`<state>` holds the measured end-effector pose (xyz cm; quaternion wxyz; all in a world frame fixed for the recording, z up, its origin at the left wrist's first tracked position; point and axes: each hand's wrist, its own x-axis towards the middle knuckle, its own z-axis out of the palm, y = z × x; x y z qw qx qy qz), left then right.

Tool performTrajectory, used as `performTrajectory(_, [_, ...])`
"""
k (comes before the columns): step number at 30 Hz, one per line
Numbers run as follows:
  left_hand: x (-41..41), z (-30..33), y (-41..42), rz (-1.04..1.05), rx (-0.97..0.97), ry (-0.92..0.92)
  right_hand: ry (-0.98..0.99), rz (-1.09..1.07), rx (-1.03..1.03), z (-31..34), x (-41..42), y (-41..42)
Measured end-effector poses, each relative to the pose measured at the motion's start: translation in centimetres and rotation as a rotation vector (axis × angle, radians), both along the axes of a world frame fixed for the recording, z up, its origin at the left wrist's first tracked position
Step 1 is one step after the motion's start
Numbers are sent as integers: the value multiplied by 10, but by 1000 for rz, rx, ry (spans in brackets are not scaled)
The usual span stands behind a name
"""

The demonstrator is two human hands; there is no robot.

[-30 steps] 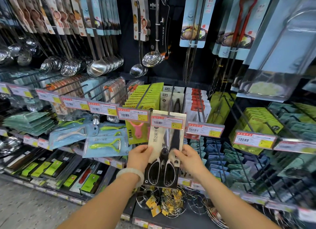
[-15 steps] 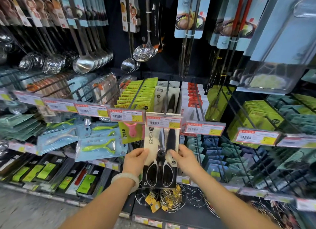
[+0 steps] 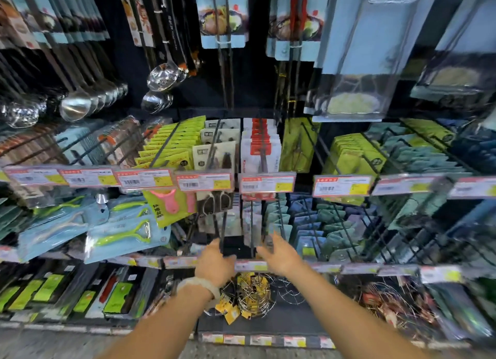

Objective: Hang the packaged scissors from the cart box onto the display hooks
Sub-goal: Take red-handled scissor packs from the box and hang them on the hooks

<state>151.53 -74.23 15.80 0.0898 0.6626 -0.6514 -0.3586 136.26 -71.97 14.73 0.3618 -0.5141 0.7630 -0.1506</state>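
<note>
The packaged scissors (image 3: pixel 214 201) hang on a display hook (image 3: pixel 212 149) behind a red and yellow price tag (image 3: pixel 204 181), with their black handles showing under the tag. More of the same beige scissors cards (image 3: pixel 214 155) sit further back on that hook. My left hand (image 3: pixel 214 262) is below them, fingers loosely curled beside a dark blurred item (image 3: pixel 236 247), holding nothing I can see. My right hand (image 3: pixel 279 255) is level with it, fingers spread and empty. The cart box is out of view.
Long black hook rods (image 3: pixel 251 224) jut forward between my hands. Green and pink peeler packs (image 3: pixel 166 208) hang to the left and teal packs (image 3: pixel 332 224) to the right. Wire racks with yellow tags (image 3: pixel 249 291) lie on the shelf below, and ladles (image 3: pixel 77 106) hang above left.
Both hands held the scissors card up at the price tag. They have let go and dropped lower, and the card now hangs on the hook. The view has shifted down.
</note>
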Motion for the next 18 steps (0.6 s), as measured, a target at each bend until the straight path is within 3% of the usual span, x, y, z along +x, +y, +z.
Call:
performTrajectory(3, [-44, 5, 27, -229, -94, -202, 103, 0, 53, -7, -39, 43])
performTrajectory(8, [-156, 19, 102, -548, -207, -339, 307, -22, 44, -1, -142, 154])
performTrajectory(15, [-359, 39, 260, -987, -333, -299, 558, -307, 76, 25, -310, 349])
performTrajectory(18, [-435, 49, 330, -1154, -368, -266, 553, -493, 153, 40, -369, 435])
